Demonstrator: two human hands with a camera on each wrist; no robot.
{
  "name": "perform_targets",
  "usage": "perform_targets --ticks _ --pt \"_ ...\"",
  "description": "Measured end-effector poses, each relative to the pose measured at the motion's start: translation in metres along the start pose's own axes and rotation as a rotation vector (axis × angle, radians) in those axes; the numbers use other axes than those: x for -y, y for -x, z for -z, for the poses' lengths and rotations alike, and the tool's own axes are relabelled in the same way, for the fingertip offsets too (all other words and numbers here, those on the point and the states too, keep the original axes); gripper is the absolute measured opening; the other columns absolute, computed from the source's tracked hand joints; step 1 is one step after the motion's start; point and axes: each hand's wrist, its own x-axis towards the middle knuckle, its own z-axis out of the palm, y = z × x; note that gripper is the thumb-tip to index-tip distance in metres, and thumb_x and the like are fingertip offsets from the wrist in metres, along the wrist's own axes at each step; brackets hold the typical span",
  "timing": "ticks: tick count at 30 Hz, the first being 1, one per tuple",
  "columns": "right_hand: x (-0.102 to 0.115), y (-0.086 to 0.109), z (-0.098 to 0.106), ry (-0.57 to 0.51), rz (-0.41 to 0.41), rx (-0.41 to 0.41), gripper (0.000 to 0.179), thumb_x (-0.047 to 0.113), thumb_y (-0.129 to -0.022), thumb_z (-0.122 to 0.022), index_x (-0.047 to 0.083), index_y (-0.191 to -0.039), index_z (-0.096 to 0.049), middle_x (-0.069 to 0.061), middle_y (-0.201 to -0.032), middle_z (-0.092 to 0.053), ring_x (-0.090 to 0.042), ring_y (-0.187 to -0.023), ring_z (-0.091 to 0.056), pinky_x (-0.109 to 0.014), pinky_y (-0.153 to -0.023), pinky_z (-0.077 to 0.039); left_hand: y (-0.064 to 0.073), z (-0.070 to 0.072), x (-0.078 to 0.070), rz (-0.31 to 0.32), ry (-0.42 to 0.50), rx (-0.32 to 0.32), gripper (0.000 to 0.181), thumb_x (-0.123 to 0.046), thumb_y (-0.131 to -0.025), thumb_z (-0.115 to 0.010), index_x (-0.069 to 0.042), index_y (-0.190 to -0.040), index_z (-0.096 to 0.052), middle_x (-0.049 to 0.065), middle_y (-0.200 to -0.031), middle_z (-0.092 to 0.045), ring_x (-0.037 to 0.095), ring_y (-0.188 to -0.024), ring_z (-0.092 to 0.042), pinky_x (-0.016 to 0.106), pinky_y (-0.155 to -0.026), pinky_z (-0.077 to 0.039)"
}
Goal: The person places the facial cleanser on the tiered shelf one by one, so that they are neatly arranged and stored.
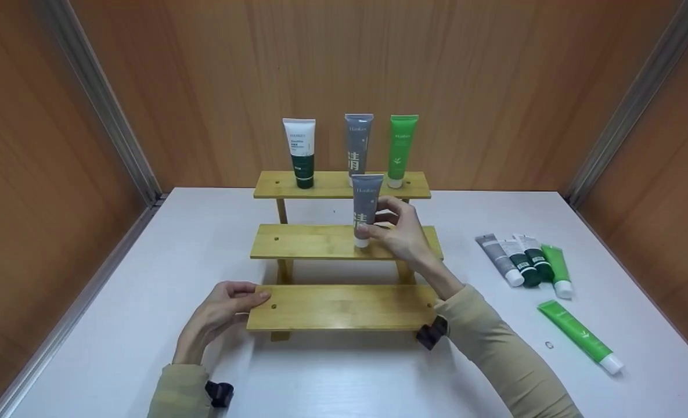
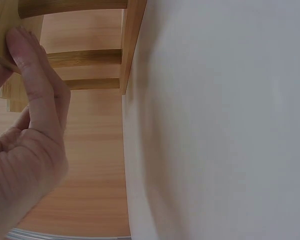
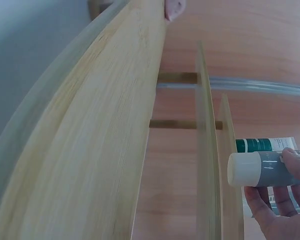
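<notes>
A three-step wooden display stand (image 1: 344, 307) stands on the white table. My left hand (image 1: 222, 307) grips the left end of its lowest board, thumb on top; the left wrist view shows the same hand (image 2: 35, 115) at the board's edge. My right hand (image 1: 404, 232) pinches a grey squeeze tube (image 1: 367, 200) upright, white cap down, at the middle board. Whether the cap touches the board I cannot tell. In the right wrist view the grey tube (image 3: 275, 167) lies between thumb and fingers. On the top board stand a white-and-green tube (image 1: 301, 152), another grey tube (image 1: 358, 139) and a green tube (image 1: 402, 150).
On the table at right lie a grey tube (image 1: 499, 258), two white-and-green tubes (image 1: 521, 264) and a green tube (image 1: 558, 270), close together. Nearer lies another green tube (image 1: 580, 337), beside a small ring (image 1: 548, 345). Wooden panels (image 1: 204, 87) enclose the table.
</notes>
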Motion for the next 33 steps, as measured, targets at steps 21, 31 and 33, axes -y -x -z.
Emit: perform_targets --ticks 21,31,33 --pt "0.005 -0.015 -0.047 -0.032 -0.003 0.037 0.039 0.000 -0.080 -0.082 0.001 -0.115 -0.066 -0.014 -0.115 -0.067 -0.025 -0.107 -0.066 -0.039 -0.100 -0.054 0.000 0.000 0.001 -0.006 0.005 0.004 0.047 -0.027 -0.093 -0.073 0.008 -0.121 -0.060 0.001 -0.098 -0.073 0.012 -0.090 -0.071 0.027 -0.080 -0.061" --pt "0.004 -0.023 -0.066 -0.050 -0.003 0.059 0.040 0.000 -0.080 -0.081 0.001 -0.116 -0.066 -0.016 -0.116 -0.068 -0.027 -0.107 -0.067 -0.039 -0.100 -0.054 0.001 0.001 0.001 -0.018 0.027 0.019 0.041 -0.025 -0.094 -0.073 0.007 -0.117 -0.061 0.000 -0.097 -0.073 0.011 -0.089 -0.071 0.026 -0.079 -0.061" --pt "0.004 -0.025 -0.069 -0.047 -0.012 0.063 0.040 0.001 -0.080 -0.081 0.001 -0.117 -0.065 -0.016 -0.117 -0.068 -0.028 -0.108 -0.067 -0.040 -0.101 -0.054 0.001 0.001 0.001 -0.020 0.029 0.020 0.040 -0.024 -0.094 -0.073 0.007 -0.116 -0.062 0.000 -0.096 -0.073 0.011 -0.089 -0.071 0.026 -0.079 -0.061"
